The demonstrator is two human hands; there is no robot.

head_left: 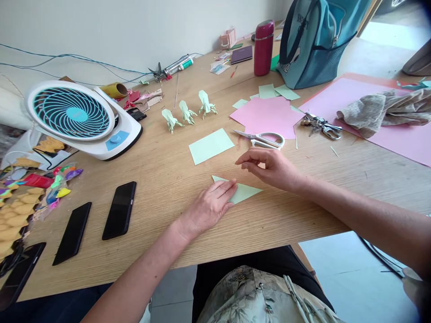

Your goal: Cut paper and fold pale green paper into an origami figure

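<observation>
My left hand [213, 204] lies with its fingers flat on a light green paper [247, 192], pressing it to the wooden table. The paper is folded to a pointed, triangle-like shape, and the hand covers its left middle. Just above and to the right of it hovers my right hand [269, 168], its fingers bent and slightly apart with nothing visible in them. Beyond my hands lies a flat green paper rectangle [211, 146]. A pair of scissors [266, 139] with white handles rests beside my right hand, partly over pink paper [267, 114].
Three folded green paper figures [186, 112] stand farther back. On the left are a fan [116, 139] and several black phones [119, 211]. Keys [321, 124], a grey cloth [380, 110], a red flask [263, 49] and a teal bag [313, 58] sit to the right and back.
</observation>
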